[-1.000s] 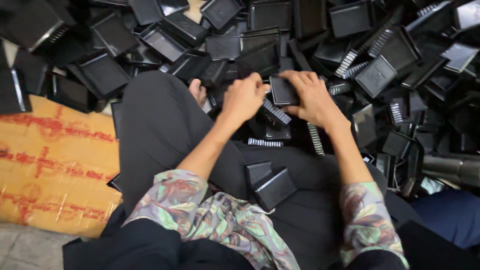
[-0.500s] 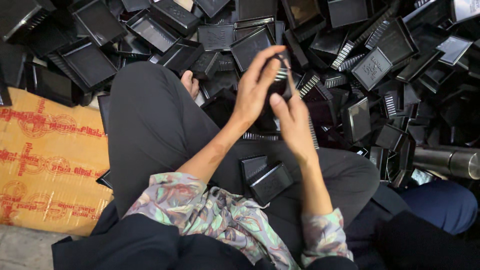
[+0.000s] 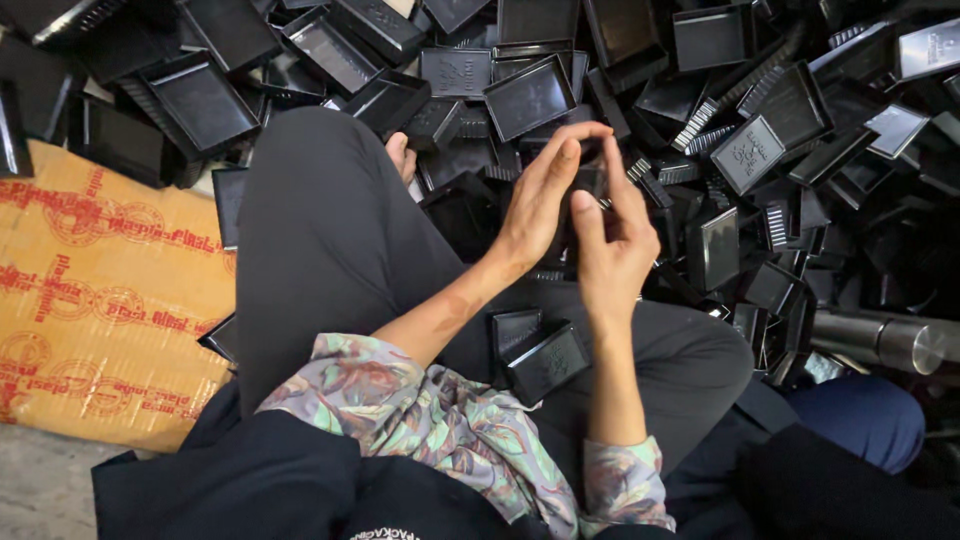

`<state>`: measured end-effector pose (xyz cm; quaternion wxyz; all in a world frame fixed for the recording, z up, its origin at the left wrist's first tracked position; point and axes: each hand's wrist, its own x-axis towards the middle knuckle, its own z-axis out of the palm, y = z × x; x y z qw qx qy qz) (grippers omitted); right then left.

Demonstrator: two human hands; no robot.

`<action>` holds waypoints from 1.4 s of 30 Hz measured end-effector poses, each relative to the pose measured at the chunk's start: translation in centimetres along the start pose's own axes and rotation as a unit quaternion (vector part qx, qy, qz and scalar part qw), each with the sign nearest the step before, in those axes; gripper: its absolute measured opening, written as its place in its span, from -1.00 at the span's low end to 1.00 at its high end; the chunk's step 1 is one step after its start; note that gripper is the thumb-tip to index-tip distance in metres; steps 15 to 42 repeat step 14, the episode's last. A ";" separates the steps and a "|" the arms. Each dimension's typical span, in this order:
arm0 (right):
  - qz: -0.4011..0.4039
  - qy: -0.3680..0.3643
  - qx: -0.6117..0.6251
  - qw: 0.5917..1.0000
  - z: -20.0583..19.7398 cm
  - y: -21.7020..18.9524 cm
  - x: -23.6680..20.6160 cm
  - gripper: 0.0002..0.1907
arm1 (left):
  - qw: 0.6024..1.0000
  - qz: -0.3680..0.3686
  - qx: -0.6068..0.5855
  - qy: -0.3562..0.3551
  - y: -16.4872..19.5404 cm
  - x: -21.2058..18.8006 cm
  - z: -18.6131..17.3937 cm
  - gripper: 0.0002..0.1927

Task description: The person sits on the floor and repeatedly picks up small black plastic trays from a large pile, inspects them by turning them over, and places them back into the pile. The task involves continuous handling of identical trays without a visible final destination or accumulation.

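I sit cross-legged in dark trousers facing a big heap of black plastic trays and lids. My left hand and my right hand are raised together over my lap, palms facing each other. Between them they clasp a small black plastic piece, mostly hidden by the fingers. My left fingers curl over its top; my right fingers stand upright against its side. Two small black boxes lie on my lap just below the hands.
A flat brown cardboard sheet with red print lies on the floor at left. A shiny metal cylinder lies at right beside blue cloth. Ribbed black comb-like parts are mixed into the heap.
Both hands have lifted off the heap and come toward me, closing together around the small black piece. The view has shifted slightly downward.
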<state>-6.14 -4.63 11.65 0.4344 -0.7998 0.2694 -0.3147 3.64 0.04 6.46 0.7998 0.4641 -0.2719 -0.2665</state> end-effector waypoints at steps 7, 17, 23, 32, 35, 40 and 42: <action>0.073 0.067 -0.056 0.993 2.4 0.0 -0.8 -0.51 | 0.999 -0.023 0.001 0.029 -0.5 -0.4 0.3 -0.38; -0.023 -0.131 -0.069 0.989 2.1 2.4 -2.0 -0.34 | 0.983 -0.077 -0.141 0.091 -5.0 0.6 -5.9 -0.44; -0.023 -0.131 -0.069 0.989 2.1 2.4 -2.0 -0.34 | 0.983 -0.077 -0.141 0.091 -5.0 0.6 -5.9 -0.44; -0.023 -0.131 -0.069 0.989 2.1 2.4 -2.0 -0.34 | 0.983 -0.077 -0.141 0.091 -5.0 0.6 -5.9 -0.44; -0.023 -0.131 -0.069 0.989 2.1 2.4 -2.0 -0.34 | 0.983 -0.077 -0.141 0.091 -5.0 0.6 -5.9 -0.44; -0.023 -0.131 -0.069 0.989 2.1 2.4 -2.0 -0.34 | 0.983 -0.077 -0.141 0.091 -5.0 0.6 -5.9 -0.44; -0.023 -0.131 -0.069 0.989 2.1 2.4 -2.0 -0.34 | 0.983 -0.077 -0.141 0.091 -5.0 0.6 -5.9 -0.44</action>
